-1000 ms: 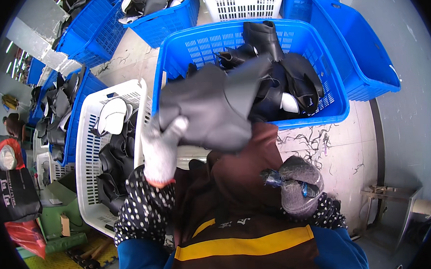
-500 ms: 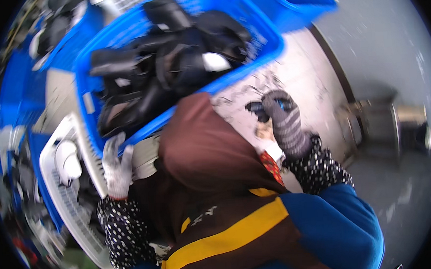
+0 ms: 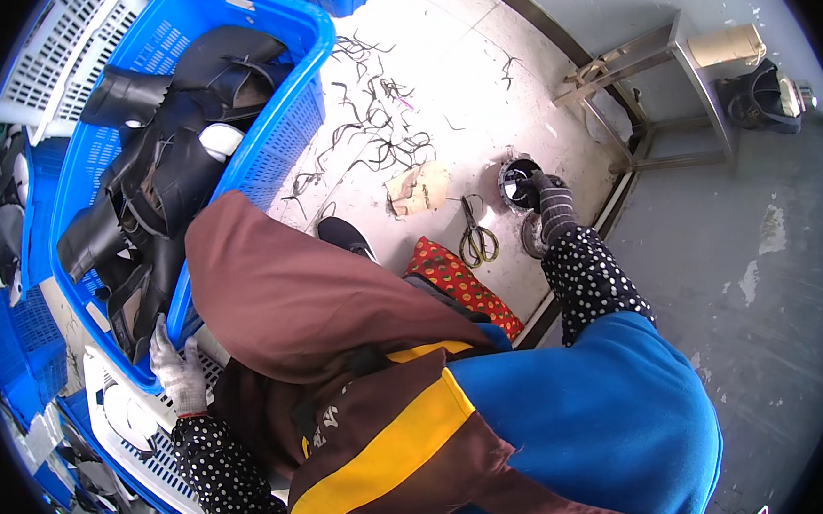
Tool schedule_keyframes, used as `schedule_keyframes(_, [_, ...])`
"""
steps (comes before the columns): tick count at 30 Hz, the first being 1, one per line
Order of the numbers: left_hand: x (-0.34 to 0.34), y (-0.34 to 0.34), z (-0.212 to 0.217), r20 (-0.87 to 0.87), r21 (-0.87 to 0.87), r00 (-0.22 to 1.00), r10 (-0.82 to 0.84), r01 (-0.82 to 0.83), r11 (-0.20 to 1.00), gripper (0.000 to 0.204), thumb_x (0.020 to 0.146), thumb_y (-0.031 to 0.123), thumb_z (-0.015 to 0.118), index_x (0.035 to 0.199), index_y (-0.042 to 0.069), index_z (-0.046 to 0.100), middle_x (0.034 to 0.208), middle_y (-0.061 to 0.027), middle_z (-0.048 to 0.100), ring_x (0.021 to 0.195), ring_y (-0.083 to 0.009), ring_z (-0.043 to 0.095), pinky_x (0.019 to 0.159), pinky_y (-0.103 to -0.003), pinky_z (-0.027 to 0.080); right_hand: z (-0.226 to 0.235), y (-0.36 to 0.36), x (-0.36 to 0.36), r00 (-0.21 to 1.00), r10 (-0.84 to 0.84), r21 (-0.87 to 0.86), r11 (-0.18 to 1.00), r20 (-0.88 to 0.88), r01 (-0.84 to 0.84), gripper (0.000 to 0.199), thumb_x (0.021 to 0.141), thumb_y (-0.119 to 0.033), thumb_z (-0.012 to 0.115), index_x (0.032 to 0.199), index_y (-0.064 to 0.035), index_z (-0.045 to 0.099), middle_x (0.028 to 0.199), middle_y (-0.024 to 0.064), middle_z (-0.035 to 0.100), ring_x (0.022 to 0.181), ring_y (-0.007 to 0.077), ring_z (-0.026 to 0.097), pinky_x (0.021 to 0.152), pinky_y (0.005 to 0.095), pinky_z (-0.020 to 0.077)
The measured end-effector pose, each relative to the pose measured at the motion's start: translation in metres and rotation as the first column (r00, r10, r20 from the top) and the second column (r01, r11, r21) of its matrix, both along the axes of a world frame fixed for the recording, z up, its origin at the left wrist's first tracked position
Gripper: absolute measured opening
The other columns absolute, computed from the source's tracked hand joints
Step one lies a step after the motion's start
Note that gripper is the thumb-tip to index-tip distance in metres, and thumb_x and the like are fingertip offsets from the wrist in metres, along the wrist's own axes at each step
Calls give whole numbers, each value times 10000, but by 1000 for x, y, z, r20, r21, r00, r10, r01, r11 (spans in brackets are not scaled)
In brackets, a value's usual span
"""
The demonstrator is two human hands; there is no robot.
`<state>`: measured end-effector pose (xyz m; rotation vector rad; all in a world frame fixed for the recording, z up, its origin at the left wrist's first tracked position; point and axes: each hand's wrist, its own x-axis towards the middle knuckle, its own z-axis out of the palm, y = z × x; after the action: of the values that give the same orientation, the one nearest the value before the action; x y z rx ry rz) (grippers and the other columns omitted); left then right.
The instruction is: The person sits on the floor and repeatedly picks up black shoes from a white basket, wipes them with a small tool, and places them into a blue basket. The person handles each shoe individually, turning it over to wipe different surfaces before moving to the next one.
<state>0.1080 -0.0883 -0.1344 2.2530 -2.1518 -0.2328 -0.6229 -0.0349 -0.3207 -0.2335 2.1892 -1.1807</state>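
Observation:
My left hand (image 3: 179, 373), in a whitish knit glove, is against the near corner of a blue plastic basket (image 3: 278, 161), its thumb apart from the fingers. Black leather boots (image 3: 166, 173) fill the basket, with a white piece showing among them. My right hand (image 3: 553, 203), in a grey striped glove, reaches down to a round tin (image 3: 511, 187) on the floor. Its fingers are curled at the tin's mouth around something dark I cannot make out. Beside the tin lie scissors (image 3: 477, 244) with yellowish handles and a red patterned cushion (image 3: 456, 287).
Dark strip scraps (image 3: 380, 132) litter the pale floor near a brownish scrap (image 3: 419, 189). A metal-framed stand (image 3: 693, 80) is at the grey wall. White crates (image 3: 111, 431) and other blue baskets (image 3: 31, 360) crowd the left. My shoe (image 3: 342, 238) shows beyond the brown apron.
My view has swung right, so the basket appears farther left. My right hand, earlier raised with a small dark thing, is now down at the tin. The left stays by the basket corner.

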Motion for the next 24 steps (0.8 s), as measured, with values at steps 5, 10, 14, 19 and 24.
schedule_keyframes(5, [3, 1, -6, -74, -33, 996, 50, -52, 998, 709, 852, 35, 735, 1508, 92, 473, 1398, -219, 589, 1300, -418, 549, 1117, -486, 437, -33, 2, -7, 999, 49, 172, 984, 11, -50, 160, 949, -233, 700, 961, -74, 709, 833, 109, 752, 634, 233, 670, 603, 354, 572])
schedule_keyframes(10, [4, 3, -13, -33, -57, 998, 54, -56, 997, 717, 856, 22, 732, 1515, 88, 457, 1402, -225, 583, 1284, -422, 553, 1098, -492, 447, -48, 6, -12, 998, 61, 266, 962, 19, -64, 160, 948, -232, 698, 964, -74, 709, 837, 111, 751, 647, 237, 672, 614, 351, 573])
schedule_keyframes(14, [7, 2, -16, -32, -52, 998, 60, -62, 997, 711, 866, 26, 734, 1516, 81, 451, 1411, -230, 575, 1279, -416, 555, 1100, -490, 442, -61, 9, -19, 997, 76, 315, 946, 29, -81, 159, 947, -231, 697, 966, -73, 709, 840, 113, 751, 657, 240, 674, 623, 349, 573])
schedule_keyframes(19, [12, 1, -18, 20, -30, 998, 66, -66, 997, 698, 882, 35, 719, 1521, 57, 439, 1423, -235, 566, 1289, -414, 551, 1113, -478, 434, -69, 8, -20, 994, 96, 357, 928, 44, -105, 159, 947, -230, 695, 969, -73, 709, 844, 115, 751, 669, 244, 676, 635, 347, 574])
schedule_keyframes(24, [14, 2, -21, 41, -31, 995, 87, -86, 996, 696, 882, 35, 718, 1520, 50, 440, 1433, -235, 558, 1293, -413, 549, 1118, -473, 430, -74, 4, -17, 993, 113, 376, 919, 46, -122, 159, 946, -228, 693, 972, -72, 709, 847, 117, 751, 682, 248, 678, 646, 344, 574])
